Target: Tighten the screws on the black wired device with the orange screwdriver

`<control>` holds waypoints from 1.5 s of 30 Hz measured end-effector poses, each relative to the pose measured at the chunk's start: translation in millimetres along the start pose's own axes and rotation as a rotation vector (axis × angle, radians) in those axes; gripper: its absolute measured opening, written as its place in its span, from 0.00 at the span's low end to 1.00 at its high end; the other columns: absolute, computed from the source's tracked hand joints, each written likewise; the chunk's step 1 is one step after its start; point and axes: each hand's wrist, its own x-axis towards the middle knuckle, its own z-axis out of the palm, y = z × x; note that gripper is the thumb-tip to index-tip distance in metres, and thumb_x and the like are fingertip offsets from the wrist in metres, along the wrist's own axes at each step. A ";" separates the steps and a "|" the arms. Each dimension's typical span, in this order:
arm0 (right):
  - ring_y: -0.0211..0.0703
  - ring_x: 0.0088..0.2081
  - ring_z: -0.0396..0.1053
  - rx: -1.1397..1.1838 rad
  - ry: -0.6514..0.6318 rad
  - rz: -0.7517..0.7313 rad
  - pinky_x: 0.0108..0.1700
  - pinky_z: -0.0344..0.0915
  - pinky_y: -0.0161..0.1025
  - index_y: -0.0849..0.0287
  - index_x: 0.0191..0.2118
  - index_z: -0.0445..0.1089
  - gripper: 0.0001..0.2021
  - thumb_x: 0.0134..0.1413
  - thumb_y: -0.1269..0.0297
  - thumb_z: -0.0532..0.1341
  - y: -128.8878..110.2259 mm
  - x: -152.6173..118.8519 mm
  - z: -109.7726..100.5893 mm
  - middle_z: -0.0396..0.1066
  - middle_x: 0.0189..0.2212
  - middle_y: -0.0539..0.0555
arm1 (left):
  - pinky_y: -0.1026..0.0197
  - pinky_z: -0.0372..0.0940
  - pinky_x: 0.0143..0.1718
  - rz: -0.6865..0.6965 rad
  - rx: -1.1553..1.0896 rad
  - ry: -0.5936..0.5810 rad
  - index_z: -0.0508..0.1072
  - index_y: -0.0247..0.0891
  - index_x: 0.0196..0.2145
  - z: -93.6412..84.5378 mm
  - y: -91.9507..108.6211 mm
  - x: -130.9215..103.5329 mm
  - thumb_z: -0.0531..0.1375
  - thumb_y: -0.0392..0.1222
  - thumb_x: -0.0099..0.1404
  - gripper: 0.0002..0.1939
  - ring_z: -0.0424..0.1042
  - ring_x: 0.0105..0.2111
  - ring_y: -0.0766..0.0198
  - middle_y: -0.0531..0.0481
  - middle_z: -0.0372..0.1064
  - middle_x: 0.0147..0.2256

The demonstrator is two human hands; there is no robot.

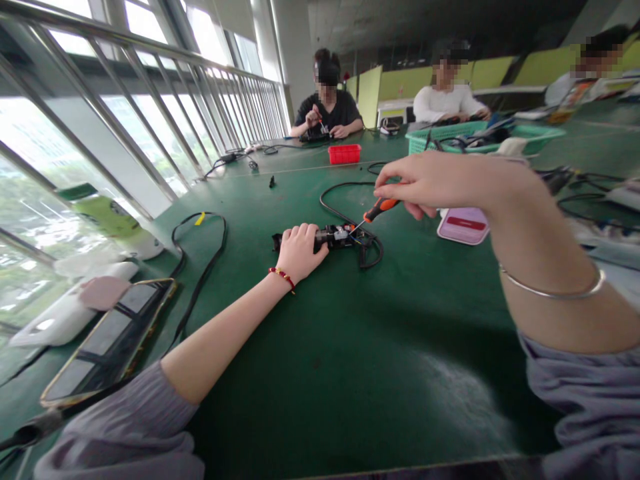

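My left hand (pixel 301 253) is closed over a black, elongated device (pixel 324 237) lying on the green table. Its right end looks opened up, with small parts and wires showing; what kind of device it is I cannot tell. In my right hand (pixel 425 180) is an orange-and-black screwdriver (pixel 383 208), held at the handle and slanting down to the left. The screwdriver's tip reaches the exposed end of the device, though the exact contact point is too small to make out. A black cord (pixel 373 261) curls beside that end.
A red basket (pixel 345 155) and a green basket (pixel 543 138) of parts stand farther back. Right of the device lies a pink phone-like item (pixel 464 227). A dark-framed phone (pixel 110 340), cable (pixel 220 247) and green-white cup (pixel 113 223) are left, by the railing. Several people sit beyond.
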 end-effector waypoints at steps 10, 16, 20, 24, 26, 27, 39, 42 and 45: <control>0.48 0.38 0.69 -0.066 0.156 -0.147 0.37 0.60 0.42 0.60 0.53 0.65 0.21 0.52 0.62 0.57 5.3 1.8 1.2 0.73 0.40 0.59 | 0.51 0.57 0.48 -0.007 -0.001 -0.001 0.67 0.35 0.45 -0.7 0.6 1.0 0.52 0.47 0.64 0.16 0.66 0.44 0.51 0.42 0.69 0.43; 0.44 0.25 0.67 0.032 -0.068 0.004 0.33 0.59 0.42 0.59 0.42 0.71 0.22 0.59 0.48 0.48 -0.2 0.2 -0.5 0.70 0.21 0.54 | 0.51 0.58 0.48 -0.005 0.002 0.003 0.67 0.36 0.44 -0.7 1.4 0.5 0.52 0.47 0.64 0.15 0.66 0.44 0.51 0.42 0.69 0.42; 0.45 0.29 0.67 0.000 0.019 -0.065 0.34 0.58 0.42 0.58 0.44 0.70 0.18 0.56 0.52 0.53 1.1 1.2 0.6 0.72 0.27 0.55 | 0.51 0.58 0.48 -0.005 -0.002 0.003 0.67 0.36 0.45 -0.2 0.5 0.5 0.52 0.47 0.64 0.15 0.66 0.44 0.51 0.42 0.69 0.42; 0.47 0.34 0.67 -0.088 0.133 -0.167 0.35 0.57 0.42 0.57 0.46 0.68 0.16 0.52 0.61 0.56 3.3 2.1 1.1 0.71 0.36 0.57 | 0.50 0.58 0.47 0.004 -0.001 0.014 0.67 0.35 0.44 1.2 -0.9 0.6 0.52 0.47 0.64 0.16 0.66 0.44 0.51 0.42 0.69 0.42; 0.46 0.32 0.66 -0.076 0.084 -0.132 0.34 0.57 0.42 0.57 0.44 0.69 0.14 0.54 0.59 0.54 2.5 1.3 0.6 0.71 0.32 0.55 | 0.50 0.58 0.47 0.004 0.003 0.016 0.67 0.35 0.44 1.5 -0.7 0.4 0.52 0.47 0.64 0.16 0.66 0.44 0.51 0.42 0.69 0.42; 0.45 0.30 0.66 -0.058 0.040 -0.102 0.33 0.57 0.42 0.58 0.42 0.69 0.15 0.55 0.57 0.53 1.7 0.8 0.2 0.70 0.28 0.55 | 0.50 0.58 0.47 0.004 0.004 0.015 0.67 0.35 0.44 1.4 -0.4 0.3 0.52 0.47 0.64 0.16 0.66 0.44 0.51 0.42 0.69 0.42; 0.48 0.35 0.67 -0.067 0.050 -0.102 0.36 0.57 0.42 0.57 0.44 0.69 0.16 0.56 0.56 0.51 -3.0 -0.4 1.4 0.72 0.37 0.57 | 0.50 0.58 0.48 -0.005 -0.009 0.000 0.67 0.36 0.45 -0.4 0.1 0.7 0.52 0.47 0.64 0.16 0.66 0.44 0.51 0.42 0.68 0.42; 0.49 0.39 0.67 -0.024 0.063 -0.075 0.38 0.58 0.43 0.58 0.40 0.69 0.19 0.60 0.53 0.46 -4.1 1.8 3.8 0.72 0.39 0.59 | 0.50 0.58 0.48 -0.003 -0.010 0.001 0.67 0.36 0.45 -1.2 1.5 0.8 0.52 0.47 0.64 0.15 0.66 0.44 0.51 0.42 0.68 0.43; 0.49 0.39 0.68 -0.011 0.086 -0.094 0.38 0.58 0.42 0.58 0.42 0.68 0.19 0.61 0.53 0.46 -3.9 1.8 4.9 0.72 0.39 0.59 | 0.50 0.57 0.48 -0.005 -0.011 0.001 0.67 0.36 0.44 -1.4 2.3 1.1 0.52 0.47 0.64 0.15 0.66 0.44 0.51 0.42 0.68 0.43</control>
